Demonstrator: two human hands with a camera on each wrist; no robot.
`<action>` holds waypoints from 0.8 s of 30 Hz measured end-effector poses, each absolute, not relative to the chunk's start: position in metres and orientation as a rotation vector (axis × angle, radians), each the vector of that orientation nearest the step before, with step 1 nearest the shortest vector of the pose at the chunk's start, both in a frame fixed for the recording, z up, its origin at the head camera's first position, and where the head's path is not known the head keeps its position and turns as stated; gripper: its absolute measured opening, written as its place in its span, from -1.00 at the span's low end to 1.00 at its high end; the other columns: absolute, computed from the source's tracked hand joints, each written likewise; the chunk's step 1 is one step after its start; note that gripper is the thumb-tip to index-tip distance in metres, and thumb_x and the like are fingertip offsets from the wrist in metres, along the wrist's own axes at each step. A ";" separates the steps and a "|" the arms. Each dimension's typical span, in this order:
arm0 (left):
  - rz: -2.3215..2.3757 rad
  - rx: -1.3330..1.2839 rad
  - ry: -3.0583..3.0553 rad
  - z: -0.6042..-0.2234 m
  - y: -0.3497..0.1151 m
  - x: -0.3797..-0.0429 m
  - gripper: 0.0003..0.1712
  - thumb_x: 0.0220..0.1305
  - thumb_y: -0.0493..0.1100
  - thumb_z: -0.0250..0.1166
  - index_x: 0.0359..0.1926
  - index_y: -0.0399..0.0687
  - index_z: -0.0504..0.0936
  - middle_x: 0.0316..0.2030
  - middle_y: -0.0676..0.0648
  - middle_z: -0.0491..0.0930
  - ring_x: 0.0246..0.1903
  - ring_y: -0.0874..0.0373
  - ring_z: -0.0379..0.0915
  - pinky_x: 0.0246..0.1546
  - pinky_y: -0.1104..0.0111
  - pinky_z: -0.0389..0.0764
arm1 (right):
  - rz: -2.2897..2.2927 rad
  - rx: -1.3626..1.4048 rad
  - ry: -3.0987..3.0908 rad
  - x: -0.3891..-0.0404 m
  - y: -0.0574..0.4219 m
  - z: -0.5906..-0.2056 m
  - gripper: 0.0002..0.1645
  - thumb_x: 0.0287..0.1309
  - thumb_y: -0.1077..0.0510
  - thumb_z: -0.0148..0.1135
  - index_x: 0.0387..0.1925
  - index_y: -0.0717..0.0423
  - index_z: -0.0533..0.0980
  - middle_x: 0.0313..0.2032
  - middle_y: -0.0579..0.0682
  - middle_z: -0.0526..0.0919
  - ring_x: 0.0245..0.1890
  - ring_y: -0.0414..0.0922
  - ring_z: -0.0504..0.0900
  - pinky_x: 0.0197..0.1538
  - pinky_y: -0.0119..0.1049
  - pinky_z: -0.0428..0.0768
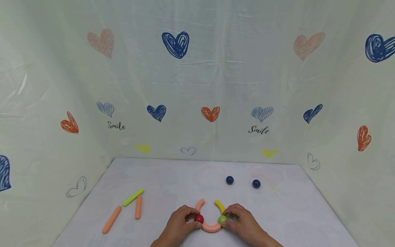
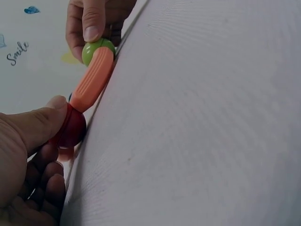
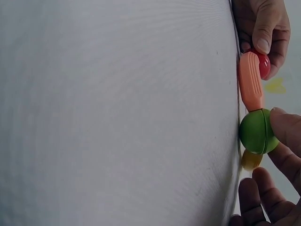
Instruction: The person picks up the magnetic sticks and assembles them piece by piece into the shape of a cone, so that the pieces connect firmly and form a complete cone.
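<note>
A curved orange stick (image 1: 211, 228) joins a red ball (image 1: 199, 219) on the left to a green ball (image 1: 222, 220) on the right. From the red ball a second curved orange stick (image 1: 200, 204) runs away from me, and a curved yellow stick (image 1: 219, 205) does the same from the green ball. My left hand (image 1: 180, 221) pinches the red ball between thumb and fingers. The green ball is pinched by my right hand (image 1: 242, 221). Both wrist views show the ridged near orange stick (image 2: 93, 79) between the two balls.
Two dark blue balls (image 1: 229, 180) lie apart toward the back right of the white table (image 1: 172, 175). On the left are a yellow-green stick (image 1: 133, 197) and two straight orange sticks (image 1: 111, 220). A heart-printed curtain (image 1: 197, 79) stands behind the table and along its sides.
</note>
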State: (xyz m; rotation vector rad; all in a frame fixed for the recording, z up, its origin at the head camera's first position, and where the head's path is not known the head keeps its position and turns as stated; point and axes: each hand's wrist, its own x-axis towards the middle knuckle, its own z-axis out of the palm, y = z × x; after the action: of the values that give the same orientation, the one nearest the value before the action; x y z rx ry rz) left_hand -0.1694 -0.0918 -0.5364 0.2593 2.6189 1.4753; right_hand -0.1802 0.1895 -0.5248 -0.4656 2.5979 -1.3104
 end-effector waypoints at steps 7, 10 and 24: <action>1.455 0.250 2.643 -0.535 -0.091 -0.169 -0.62 0.11 0.05 0.64 -0.06 0.18 0.77 -0.19 0.15 0.57 -0.21 0.27 0.43 -0.21 0.45 0.51 | -1.314 -0.460 2.601 -0.179 0.191 -0.524 -0.75 0.20 -0.10 0.54 -0.12 -0.21 0.71 -0.04 -0.19 0.61 -0.05 -0.24 0.53 0.04 -0.38 0.56; 1.446 0.244 2.651 -0.535 -0.090 -0.168 -0.62 0.11 0.05 0.64 -0.06 0.19 0.77 -0.19 0.16 0.57 -0.21 0.27 0.42 -0.21 0.46 0.51 | -1.311 -0.460 2.610 -0.179 0.191 -0.523 -0.75 0.20 -0.09 0.55 -0.12 -0.20 0.71 -0.05 -0.20 0.62 -0.06 -0.25 0.54 0.03 -0.37 0.57; 1.457 0.272 2.660 -0.537 -0.092 -0.168 -0.61 0.11 0.04 0.64 -0.05 0.16 0.77 -0.19 0.16 0.57 -0.21 0.31 0.43 -0.19 0.47 0.52 | -1.289 -0.418 2.614 -0.183 0.191 -0.521 -0.73 0.20 -0.10 0.53 -0.10 -0.17 0.70 -0.08 -0.19 0.63 -0.09 -0.23 0.55 -0.02 -0.38 0.56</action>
State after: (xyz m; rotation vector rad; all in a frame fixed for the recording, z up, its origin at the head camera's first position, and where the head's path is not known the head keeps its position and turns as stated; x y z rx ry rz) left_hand -0.1677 -0.0922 -0.5368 0.2717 2.6602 1.4570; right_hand -0.1834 0.1911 -0.5205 -0.4180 2.6144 -1.2886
